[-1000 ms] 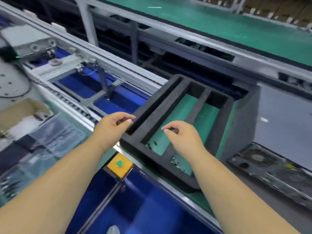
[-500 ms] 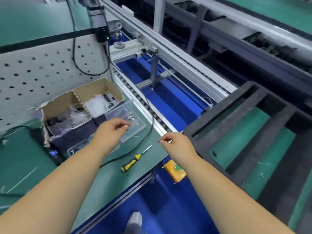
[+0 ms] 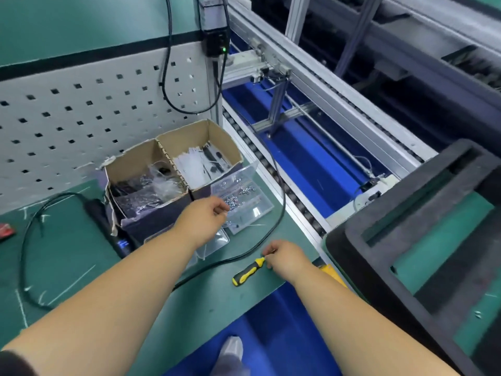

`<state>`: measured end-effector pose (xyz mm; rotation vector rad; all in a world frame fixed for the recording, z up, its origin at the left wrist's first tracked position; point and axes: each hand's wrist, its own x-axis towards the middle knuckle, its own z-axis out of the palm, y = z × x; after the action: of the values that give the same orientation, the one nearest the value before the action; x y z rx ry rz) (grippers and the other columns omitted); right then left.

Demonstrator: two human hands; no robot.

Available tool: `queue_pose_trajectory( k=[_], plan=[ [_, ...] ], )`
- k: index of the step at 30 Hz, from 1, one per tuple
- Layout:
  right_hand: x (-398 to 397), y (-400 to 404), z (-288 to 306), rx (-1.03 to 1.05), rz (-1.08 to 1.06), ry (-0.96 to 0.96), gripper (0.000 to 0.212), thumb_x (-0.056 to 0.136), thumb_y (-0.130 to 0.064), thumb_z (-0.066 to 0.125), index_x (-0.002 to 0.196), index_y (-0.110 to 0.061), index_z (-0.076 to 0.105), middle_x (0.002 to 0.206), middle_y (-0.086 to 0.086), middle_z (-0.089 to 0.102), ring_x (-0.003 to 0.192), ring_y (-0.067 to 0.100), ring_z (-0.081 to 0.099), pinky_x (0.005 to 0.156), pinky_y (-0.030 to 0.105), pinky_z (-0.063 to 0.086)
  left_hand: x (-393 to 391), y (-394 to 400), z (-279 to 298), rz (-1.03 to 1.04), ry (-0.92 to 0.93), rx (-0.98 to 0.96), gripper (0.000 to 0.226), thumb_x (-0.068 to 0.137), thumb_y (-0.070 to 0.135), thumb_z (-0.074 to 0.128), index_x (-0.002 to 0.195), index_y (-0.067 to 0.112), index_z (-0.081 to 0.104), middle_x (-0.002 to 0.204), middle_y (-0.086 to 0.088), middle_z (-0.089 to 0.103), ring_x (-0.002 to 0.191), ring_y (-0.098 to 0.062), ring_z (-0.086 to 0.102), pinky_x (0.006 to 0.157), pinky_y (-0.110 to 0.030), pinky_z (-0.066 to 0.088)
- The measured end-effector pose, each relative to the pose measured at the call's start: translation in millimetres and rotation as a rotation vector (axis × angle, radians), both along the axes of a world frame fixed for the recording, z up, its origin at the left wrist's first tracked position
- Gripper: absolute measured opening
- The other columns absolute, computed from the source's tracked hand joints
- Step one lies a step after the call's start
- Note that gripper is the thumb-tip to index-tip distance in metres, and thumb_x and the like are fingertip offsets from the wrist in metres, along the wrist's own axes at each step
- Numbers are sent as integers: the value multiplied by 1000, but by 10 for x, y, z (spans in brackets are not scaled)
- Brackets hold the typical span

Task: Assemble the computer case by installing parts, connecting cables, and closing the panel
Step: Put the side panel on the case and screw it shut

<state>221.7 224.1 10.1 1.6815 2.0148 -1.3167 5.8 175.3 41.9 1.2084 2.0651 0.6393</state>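
Since half a second back: view panned left, left hand now over the clear plastic screw tray instead of short of it; right hand dropped from mid-air onto the screwdriver.

Left fingers curled together at the tray's near edge, looks like pinching at screws; can't tell if anything is actually held. Right fingers closing round the shaft end of the screwdriver, handle trailing back-left, tool flat on the counter, not lifted.

Step in hand, best guess: fetching fasteners and driver for part install. No computer case in view; only the black foam cradle well right of the right fingers, bays showing green mat. Next move likely needs: secure pinch on small loose screws, regrip driver by the handle, carry both right.

Materials: screws small, shiny, loose, will scatter easily. Tray thin, rigid, transparent, compartmented. Driver handle yellow/black, ribbed, rubbery look. Cardboard box just beyond left fingers, torn edges, two cells, crinkly plastic bags inside. Black cable loops between both hands, glossy, stiff curve. Counter mat green, matte, scratched. Perforated grey metal panel behind.
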Motion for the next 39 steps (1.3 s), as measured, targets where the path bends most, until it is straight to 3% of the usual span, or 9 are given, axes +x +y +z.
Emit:
queue_pose_trajectory(
  k=[6, 10, 16, 23, 30, 35, 39],
  plan=[
    [-29, -3, -185, 38, -59, -30, 8, 94, -23, 55, 94, -18, 62, 98, 7, 72, 91, 26, 64, 74, 31, 48, 22, 305, -245, -89, 108, -69, 35, 91, 13, 57, 125, 16, 63, 124, -5, 61, 106, -23, 60, 95, -34, 48],
    [-14, 16, -236, 123, -129, -23, 23, 87, -31, 71, 79, -24, 50, 76, -4, 59, 72, 17, 55, 57, 28, 37, 61, 518, -316, -146, 131, -86, 41, 93, 11, 55, 133, 14, 57, 131, -8, 58, 115, -26, 58, 102, -39, 45],
    [67, 112, -223, 192, -215, 52, 8, 93, -19, 57, 90, -23, 50, 74, -5, 56, 69, 19, 56, 66, 34, 47, 126, 836, -375, -303, 297, -180, 55, 84, -4, 58, 135, 17, 55, 127, -8, 57, 110, -26, 60, 93, -34, 50],
    [83, 226, -114, 216, -295, 157, 13, 94, -18, 54, 85, -26, 48, 69, -7, 52, 59, 13, 50, 60, 33, 42, 179, 1089, -317, -531, 655, -358, 38, 78, 2, 67, 114, 16, 62, 110, -7, 64, 97, -27, 65, 83, -39, 57],
    [127, 268, -50, 229, -316, 181, 12, 94, -19, 55, 86, -27, 49, 69, -8, 51, 60, 12, 49, 61, 33, 42, 189, 1155, -322, -609, 710, -384, 41, 82, -4, 57, 117, 17, 61, 111, -7, 64, 98, -27, 64, 82, -40, 57],
    [156, 243, 2, 218, -317, 163, 17, 95, -18, 55, 84, -28, 47, 74, -5, 54, 74, 19, 59, 68, 36, 47, 187, 1275, -308, -651, 665, -479, 51, 86, 0, 58, 134, 16, 53, 128, -10, 59, 114, -30, 59, 95, -44, 52],
    [205, 221, 10, 212, -323, 146, 17, 95, -19, 54, 83, -29, 46, 73, -8, 51, 69, 15, 54, 69, 36, 46, 216, 1253, -344, -596, 685, -419, 44, 87, -4, 54, 127, 14, 57, 120, -11, 62, 110, -30, 61, 90, -44, 54]
  ],
)
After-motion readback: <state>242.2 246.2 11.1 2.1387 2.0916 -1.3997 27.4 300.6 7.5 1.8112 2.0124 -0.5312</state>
